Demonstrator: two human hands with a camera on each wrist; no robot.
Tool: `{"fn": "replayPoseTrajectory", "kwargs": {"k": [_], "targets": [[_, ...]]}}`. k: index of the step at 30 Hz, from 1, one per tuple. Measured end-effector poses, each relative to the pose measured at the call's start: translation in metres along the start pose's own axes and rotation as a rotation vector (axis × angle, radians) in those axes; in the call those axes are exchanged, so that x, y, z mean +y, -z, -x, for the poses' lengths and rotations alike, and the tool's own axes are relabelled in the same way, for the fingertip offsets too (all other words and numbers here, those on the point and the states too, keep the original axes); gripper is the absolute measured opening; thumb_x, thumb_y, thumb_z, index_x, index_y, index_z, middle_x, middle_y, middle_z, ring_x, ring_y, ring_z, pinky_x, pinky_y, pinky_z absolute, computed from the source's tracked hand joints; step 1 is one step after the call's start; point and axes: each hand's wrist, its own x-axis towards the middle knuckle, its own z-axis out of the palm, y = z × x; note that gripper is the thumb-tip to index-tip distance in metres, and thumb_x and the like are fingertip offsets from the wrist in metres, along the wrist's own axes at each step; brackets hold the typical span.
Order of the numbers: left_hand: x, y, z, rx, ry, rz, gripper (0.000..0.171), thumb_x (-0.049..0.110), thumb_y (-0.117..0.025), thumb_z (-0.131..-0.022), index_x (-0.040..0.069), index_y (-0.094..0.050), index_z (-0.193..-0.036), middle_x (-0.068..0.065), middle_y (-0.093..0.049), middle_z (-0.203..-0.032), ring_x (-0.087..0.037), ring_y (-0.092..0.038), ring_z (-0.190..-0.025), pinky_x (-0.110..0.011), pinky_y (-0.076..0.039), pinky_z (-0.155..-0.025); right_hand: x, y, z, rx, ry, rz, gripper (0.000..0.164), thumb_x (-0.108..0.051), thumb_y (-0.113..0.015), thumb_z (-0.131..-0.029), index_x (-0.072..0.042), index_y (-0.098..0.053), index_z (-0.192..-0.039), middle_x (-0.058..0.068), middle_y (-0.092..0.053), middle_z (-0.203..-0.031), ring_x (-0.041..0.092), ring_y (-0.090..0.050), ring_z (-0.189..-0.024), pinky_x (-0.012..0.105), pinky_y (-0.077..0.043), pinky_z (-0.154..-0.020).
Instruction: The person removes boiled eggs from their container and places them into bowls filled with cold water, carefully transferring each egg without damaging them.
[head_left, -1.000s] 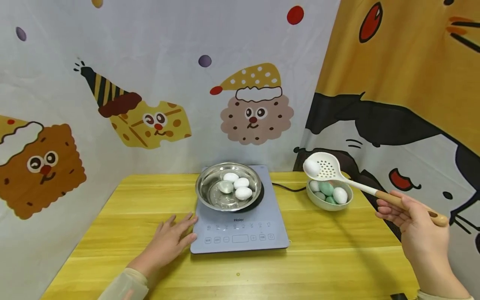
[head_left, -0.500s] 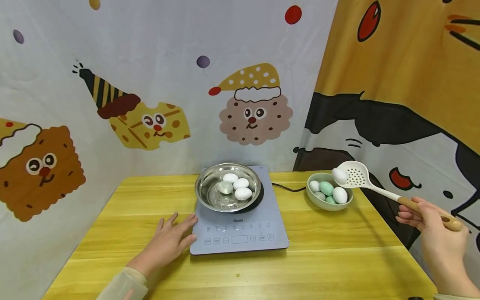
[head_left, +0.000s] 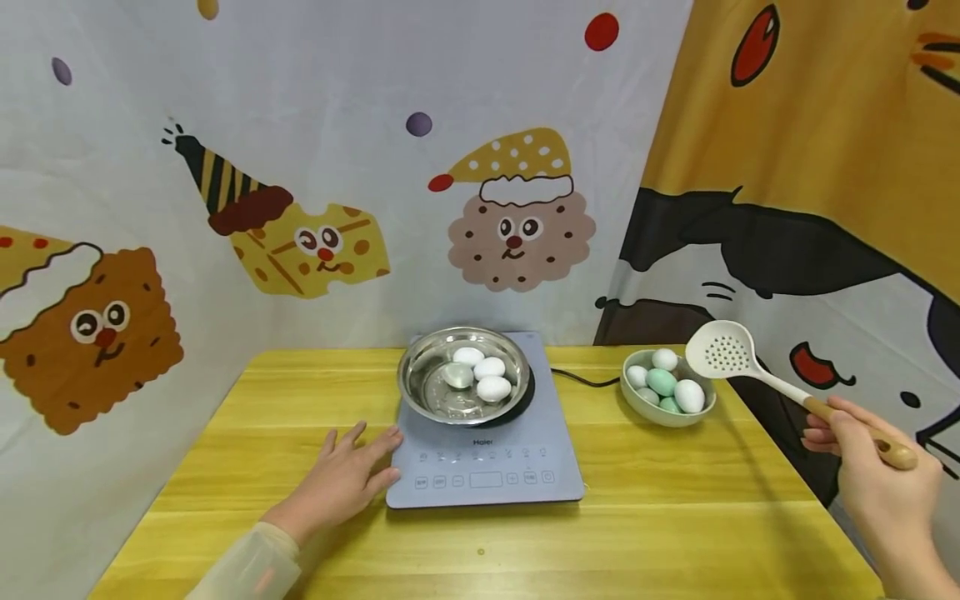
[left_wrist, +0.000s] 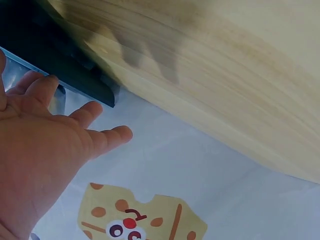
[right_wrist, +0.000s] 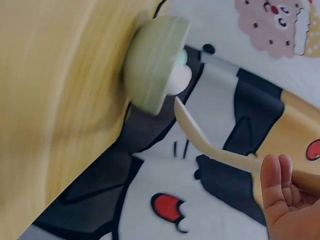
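Note:
My right hand (head_left: 877, 467) grips the wooden handle of a white slotted spoon (head_left: 723, 350). Its perforated head carries no egg and is raised at the right rim of a pale green bowl (head_left: 645, 410). White and green eggs fill that bowl, one white egg (head_left: 665, 359) at the back. In the right wrist view the spoon's edge (right_wrist: 185, 117) sits close to the bowl's mouth. My left hand (head_left: 341, 479) lies with spread fingers against the left edge of a grey induction cooktop (head_left: 480, 467). On the cooktop stands a steel pan (head_left: 420, 400) with several white eggs (head_left: 491, 389) in it.
A black cord (head_left: 585, 382) runs from behind the cooktop toward the bowl. Everything stands on a yellow wooden table (head_left: 637, 533). Printed cloth walls (head_left: 360, 308) enclose its back and sides, close behind the bowl.
The white egg has rolled off the slotted spoon into the bowl. My right hand has moved the spoon rightward from above the bowl to its rim. The left hand stays at the cooktop.

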Motion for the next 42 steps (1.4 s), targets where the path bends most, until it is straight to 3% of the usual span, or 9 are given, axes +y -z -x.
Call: {"fn": "replayPoseTrajectory", "kwargs": {"k": [6,10,14,17,19,23,26,32,42], "targets": [[0.0,0.002,-0.001,0.001,-0.006,-0.013,0.055,0.044,-0.064,-0.107,0.019,-0.058,-0.156,-0.001,-0.056,-0.163,-0.055,-0.042,-0.152,-0.085,-0.019,-0.122,-0.03,-0.022,0.02,-0.071,-0.002,-0.405,0.024,-0.01,-0.067,-0.105,0.002,-0.076,-0.124,0.0,-0.084,-0.092,0.011,-0.078,-0.067,0.021,-0.064,-0.062],[0.0,0.002,-0.002,0.001,-0.01,-0.026,0.055,0.043,-0.064,-0.106,0.019,-0.058,-0.156,-0.001,-0.056,-0.162,-0.055,-0.043,-0.151,-0.085,-0.019,-0.121,-0.058,-0.048,0.045,-0.295,0.065,-0.56,0.03,-0.008,-0.062,-0.108,0.012,-0.07,-0.129,0.009,-0.084,-0.099,0.019,-0.08,-0.075,0.026,-0.066,-0.07],[-0.001,0.001,-0.003,-0.003,-0.011,-0.032,0.056,0.045,-0.063,-0.107,0.02,-0.058,-0.156,-0.001,-0.056,-0.162,-0.055,-0.043,-0.151,-0.085,-0.019,-0.121,-0.077,-0.085,0.071,-0.573,0.31,-0.649,0.031,0.005,-0.052,-0.109,0.024,-0.061,-0.132,0.013,-0.084,-0.106,0.019,-0.079,-0.081,0.027,-0.067,-0.078],[-0.001,0.0,-0.004,-0.002,-0.014,-0.027,0.055,0.045,-0.063,-0.107,0.019,-0.058,-0.156,-0.002,-0.057,-0.162,-0.055,-0.044,-0.151,-0.085,-0.019,-0.121,-0.084,-0.115,0.087,-0.697,0.48,-0.632,0.03,0.015,-0.05,-0.105,0.024,-0.061,-0.131,0.013,-0.083,-0.113,0.013,-0.079,-0.085,0.026,-0.067,-0.08],[0.0,-0.001,-0.005,-0.002,-0.018,-0.026,0.055,0.045,-0.063,-0.107,0.019,-0.058,-0.155,-0.002,-0.057,-0.161,-0.055,-0.044,-0.15,-0.085,-0.019,-0.122,-0.086,-0.134,0.094,-0.705,0.608,-0.54,0.03,0.017,-0.055,-0.101,0.021,-0.064,-0.129,0.014,-0.082,-0.115,0.008,-0.08,-0.091,0.024,-0.066,-0.079],[0.002,-0.003,-0.007,0.001,-0.027,-0.019,0.055,0.044,-0.064,-0.107,0.019,-0.058,-0.155,-0.002,-0.058,-0.161,-0.055,-0.045,-0.15,-0.085,-0.02,-0.121,-0.086,-0.162,0.101,-0.601,0.957,-0.271,0.031,0.01,-0.069,-0.093,0.009,-0.074,-0.123,0.017,-0.081,-0.116,0.01,-0.078,-0.097,0.017,-0.063,-0.079],[0.002,-0.002,-0.006,-0.002,-0.024,-0.01,0.055,0.044,-0.064,-0.106,0.018,-0.058,-0.155,-0.003,-0.058,-0.161,-0.056,-0.044,-0.15,-0.086,-0.02,-0.121,-0.087,-0.175,0.103,-0.532,1.126,-0.151,0.027,-0.006,-0.071,-0.097,0.004,-0.077,-0.122,0.016,-0.082,-0.113,0.021,-0.077,-0.094,0.016,-0.061,-0.081],[0.0,0.0,-0.005,-0.003,-0.011,-0.01,0.056,0.044,-0.064,-0.106,0.018,-0.057,-0.156,-0.003,-0.057,-0.162,-0.056,-0.043,-0.15,-0.085,-0.017,-0.122,-0.093,-0.184,0.109,-0.541,1.222,-0.094,0.04,-0.031,-0.058,-0.11,0.001,-0.077,-0.126,0.013,-0.082,-0.113,0.027,-0.079,-0.098,0.029,-0.064,-0.089],[0.0,0.002,-0.002,-0.009,-0.003,-0.022,0.056,0.043,-0.065,-0.106,0.018,-0.057,-0.155,-0.004,-0.057,-0.161,-0.055,-0.044,-0.15,-0.086,-0.019,-0.121,-0.097,-0.191,0.127,-0.595,1.334,-0.127,0.042,-0.029,-0.051,-0.114,0.002,-0.078,-0.122,0.008,-0.083,-0.104,0.019,-0.078,-0.087,0.033,-0.066,-0.078]]}}
